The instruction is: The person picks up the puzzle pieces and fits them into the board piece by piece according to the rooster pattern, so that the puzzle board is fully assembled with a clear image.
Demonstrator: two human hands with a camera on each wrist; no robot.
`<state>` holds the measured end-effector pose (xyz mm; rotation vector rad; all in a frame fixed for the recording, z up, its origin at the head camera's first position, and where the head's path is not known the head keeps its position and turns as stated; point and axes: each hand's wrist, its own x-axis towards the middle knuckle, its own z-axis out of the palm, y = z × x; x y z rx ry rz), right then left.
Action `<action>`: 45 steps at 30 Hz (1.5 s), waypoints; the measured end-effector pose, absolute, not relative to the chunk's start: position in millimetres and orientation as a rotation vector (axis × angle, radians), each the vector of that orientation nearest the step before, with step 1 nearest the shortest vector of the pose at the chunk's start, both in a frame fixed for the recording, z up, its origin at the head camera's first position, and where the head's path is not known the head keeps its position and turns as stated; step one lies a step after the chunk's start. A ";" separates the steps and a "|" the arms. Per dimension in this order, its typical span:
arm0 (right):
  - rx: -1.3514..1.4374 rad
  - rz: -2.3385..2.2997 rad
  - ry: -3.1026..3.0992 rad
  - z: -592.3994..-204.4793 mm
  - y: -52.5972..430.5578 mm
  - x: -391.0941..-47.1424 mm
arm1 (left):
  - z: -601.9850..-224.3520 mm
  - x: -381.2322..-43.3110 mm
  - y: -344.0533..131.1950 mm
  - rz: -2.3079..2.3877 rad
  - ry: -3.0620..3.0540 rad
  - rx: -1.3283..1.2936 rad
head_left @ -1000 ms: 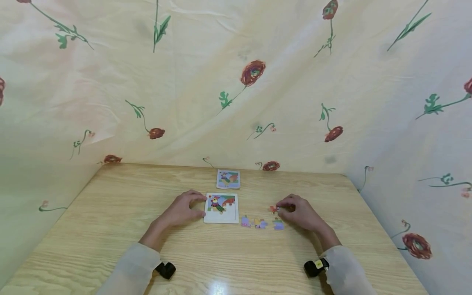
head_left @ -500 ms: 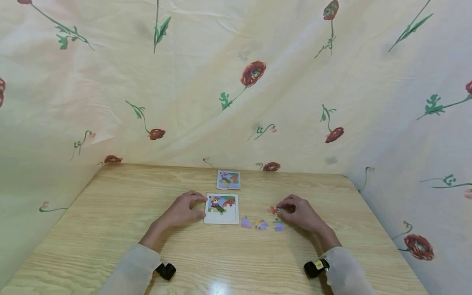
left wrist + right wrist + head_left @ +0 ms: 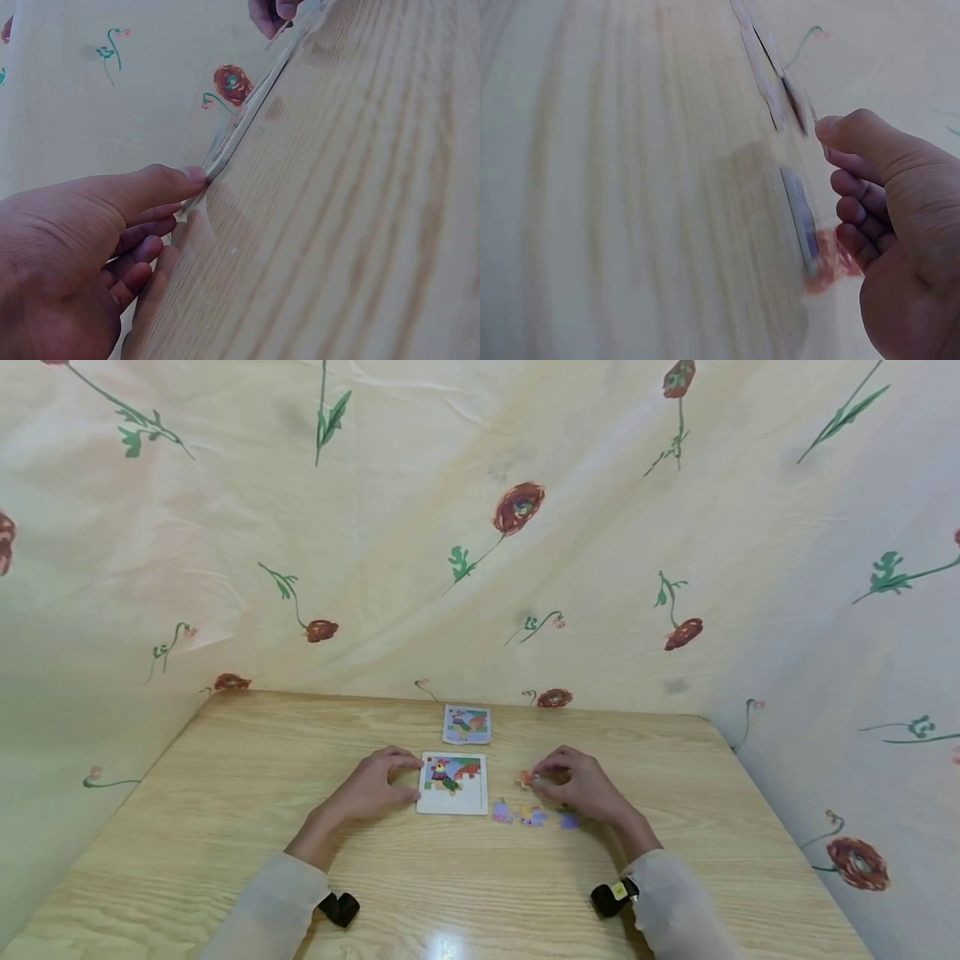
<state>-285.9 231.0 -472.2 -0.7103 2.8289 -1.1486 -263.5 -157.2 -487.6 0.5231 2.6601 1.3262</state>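
Note:
A white puzzle tray lies on the table, with part of a rooster picture fitted in its upper portion and bare white below. My left hand holds its left edge, thumb by the near corner and fingers by the far one. In the left wrist view the left thumb presses on the tray's edge. My right hand pinches an orange puzzle piece over the table, right of the tray. In the right wrist view this piece shows edge-on between thumb and fingers.
Loose puzzle pieces lie right of the tray: a purple one, a yellow and purple one, and another purple one partly behind the right hand. A rooster picture card lies behind the tray. Flowered cloth hangs beyond the table.
My right hand has lifted the orange piece and moved it left toward the tray, now partly covering the rightmost purple piece. The left hand stays at the tray's edge.

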 end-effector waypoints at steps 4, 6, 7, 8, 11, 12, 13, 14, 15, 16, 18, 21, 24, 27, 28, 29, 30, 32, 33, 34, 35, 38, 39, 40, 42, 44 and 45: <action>-0.738 -1.189 2.795 -470.4 217.8 -287.0 | -487.0 -264.6 -156.8 1.323 2.663 0.534; -0.749 -1.192 2.785 -470.3 211.8 -287.6 | -487.1 -265.0 -156.8 1.324 2.664 0.541; -0.749 -1.195 2.780 -470.4 208.8 -287.9 | -487.3 -265.1 -156.8 1.326 2.661 0.540; -0.752 -1.200 2.774 -470.3 206.1 -288.0 | -487.4 -265.2 -156.8 1.326 2.660 0.543; -0.761 -1.202 2.767 -470.5 198.6 -288.8 | -487.7 -265.4 -156.9 1.327 2.658 0.549; -0.767 -1.204 2.766 -470.4 196.1 -289.0 | -487.7 -265.5 -156.9 1.328 2.657 0.549; -0.775 -1.204 2.767 -470.5 193.9 -289.0 | -487.7 -265.5 -157.0 1.329 2.656 0.549; -0.782 -1.199 2.770 -470.5 191.7 -289.1 | -487.6 -265.5 -157.0 1.330 2.655 0.550; -0.791 -1.192 2.775 -470.7 189.5 -289.2 | -487.5 -265.5 -156.9 1.332 2.653 0.547; -0.796 -1.187 2.778 -470.9 187.3 -289.4 | -487.4 -265.5 -156.9 1.333 2.653 0.547; -0.797 -1.186 2.780 -470.7 183.0 -289.2 | -487.3 -265.5 -157.0 1.334 2.653 0.544; -0.787 -1.186 2.772 -470.2 176.5 -289.0 | -487.4 -265.5 -157.1 1.331 2.654 0.544; -0.779 -1.193 2.759 -469.2 170.6 -288.4 | -487.6 -265.3 -157.3 1.323 2.660 0.543; -0.806 -1.197 2.754 -469.1 166.1 -288.3 | -487.7 -265.1 -157.4 1.322 2.660 0.539; -0.813 -1.202 2.751 -469.1 164.8 -288.5 | -487.8 -265.0 -157.4 1.324 2.656 0.535; -0.824 -1.201 2.752 -469.2 163.5 -288.8 | -487.8 -264.8 -157.3 1.326 2.653 0.532; -0.839 -1.200 2.752 -469.4 162.3 -289.1 | -487.8 -264.7 -157.3 1.326 2.652 0.529; -0.858 -1.192 2.753 -469.8 160.1 -289.8 | -488.0 -264.7 -157.3 1.328 2.649 0.522; -0.861 -1.190 2.752 -470.0 159.0 -290.1 | -488.0 -264.6 -157.3 1.327 2.648 0.520; -0.853 -1.188 2.750 -469.8 157.7 -290.3 | -487.9 -264.4 -157.3 1.326 2.648 0.519; -0.851 -1.183 2.749 -469.9 156.7 -290.5 | -487.9 -264.3 -157.3 1.325 2.650 0.518; -0.836 -1.174 2.744 -470.7 153.8 -290.9 | -487.8 -264.2 -157.5 1.324 2.650 0.521; -0.831 -1.171 2.741 -471.2 152.9 -291.0 | -487.7 -263.9 -157.4 1.324 2.650 0.521; -0.827 -1.170 2.737 -471.3 151.7 -290.9 | -487.6 -263.8 -157.4 1.323 2.650 0.520; -0.818 -1.169 2.727 -471.9 149.4 -290.8 | -487.0 -263.6 -157.3 1.325 2.648 0.512; -0.805 -1.165 2.718 -472.6 147.2 -290.8 | -486.3 -263.4 -157.1 1.325 2.647 0.505; -0.794 -1.164 2.712 -472.6 146.1 -290.8 | -486.1 -263.2 -157.2 1.322 2.652 0.510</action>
